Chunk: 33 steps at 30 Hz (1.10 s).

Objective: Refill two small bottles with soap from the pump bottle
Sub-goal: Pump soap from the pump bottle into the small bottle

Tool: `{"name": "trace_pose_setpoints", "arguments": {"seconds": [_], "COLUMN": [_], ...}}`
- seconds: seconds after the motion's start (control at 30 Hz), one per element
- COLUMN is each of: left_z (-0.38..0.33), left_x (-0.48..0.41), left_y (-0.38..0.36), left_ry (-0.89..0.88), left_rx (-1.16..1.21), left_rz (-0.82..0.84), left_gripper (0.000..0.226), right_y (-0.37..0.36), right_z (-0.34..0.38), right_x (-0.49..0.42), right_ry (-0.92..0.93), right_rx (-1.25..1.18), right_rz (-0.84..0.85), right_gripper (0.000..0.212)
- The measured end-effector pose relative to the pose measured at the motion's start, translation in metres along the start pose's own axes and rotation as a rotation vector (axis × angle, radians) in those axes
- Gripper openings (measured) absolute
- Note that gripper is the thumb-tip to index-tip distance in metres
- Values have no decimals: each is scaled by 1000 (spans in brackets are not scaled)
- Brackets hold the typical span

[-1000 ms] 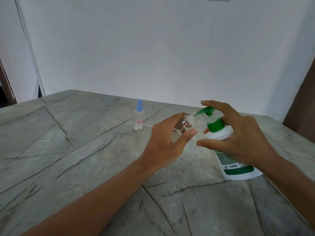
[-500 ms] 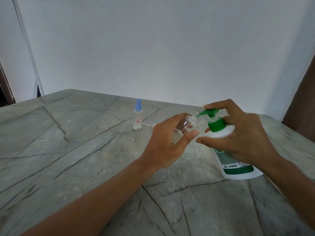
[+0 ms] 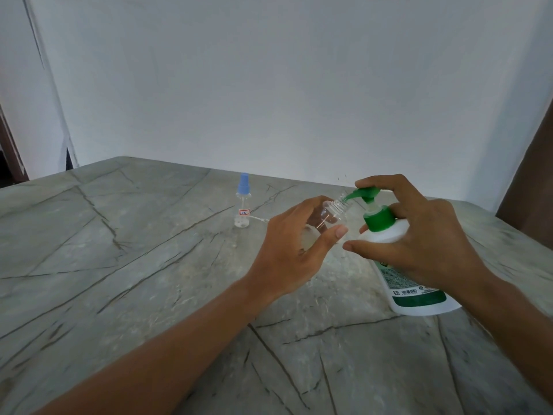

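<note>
Half the clear bottle (image 3: 338, 208) hides inside gripping left hand (image 3: 294, 250); right hand (image 3: 425, 235) clasps pump bottle (image 3: 386, 233).

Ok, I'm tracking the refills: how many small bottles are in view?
2. An uncapped clear bottle is held tilted in the left hand, mouth at the pump nozzle; a blue-capped bottle stands on the table behind. None seems hidden.

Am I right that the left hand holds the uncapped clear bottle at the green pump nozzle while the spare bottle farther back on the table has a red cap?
Not quite: the head view shows that the cap on the spare bottle is blue, not red. The rest holds: the left hand holds the uncapped clear bottle at the green pump nozzle.
</note>
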State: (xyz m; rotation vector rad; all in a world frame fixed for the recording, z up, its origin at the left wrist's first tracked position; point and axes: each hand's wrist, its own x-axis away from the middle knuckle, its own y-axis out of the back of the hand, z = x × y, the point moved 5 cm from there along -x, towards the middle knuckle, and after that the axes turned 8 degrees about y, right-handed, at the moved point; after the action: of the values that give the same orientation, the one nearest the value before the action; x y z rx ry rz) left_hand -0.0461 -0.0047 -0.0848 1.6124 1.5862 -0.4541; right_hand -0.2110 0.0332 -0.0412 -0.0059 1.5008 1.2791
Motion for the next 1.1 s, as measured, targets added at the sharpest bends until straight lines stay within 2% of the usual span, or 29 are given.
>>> {"name": "trace_pose_setpoints", "arguments": {"seconds": [0.2,0.47,0.9,1.1], "left_z": [0,-1,-2,-1], "left_x": [1,0,2,1], "left_y": [-2,0,-2,-1], "left_ry": [-19,-6,-65,-45], "left_rx": [-30,-1,-49,-31], "left_rz": [15,-13,0,-16], "left_gripper": [33,36,35,35], "right_y": [3,-1,4,1], "right_z": [0,0,5,5], "right_x": [2,2,4,1], "right_ry": [-13,0,3,17], "right_rx": [-21,14,-40,-6], "right_rz": [-35,37,-57,2], "right_gripper": [68,83,68,75]}}
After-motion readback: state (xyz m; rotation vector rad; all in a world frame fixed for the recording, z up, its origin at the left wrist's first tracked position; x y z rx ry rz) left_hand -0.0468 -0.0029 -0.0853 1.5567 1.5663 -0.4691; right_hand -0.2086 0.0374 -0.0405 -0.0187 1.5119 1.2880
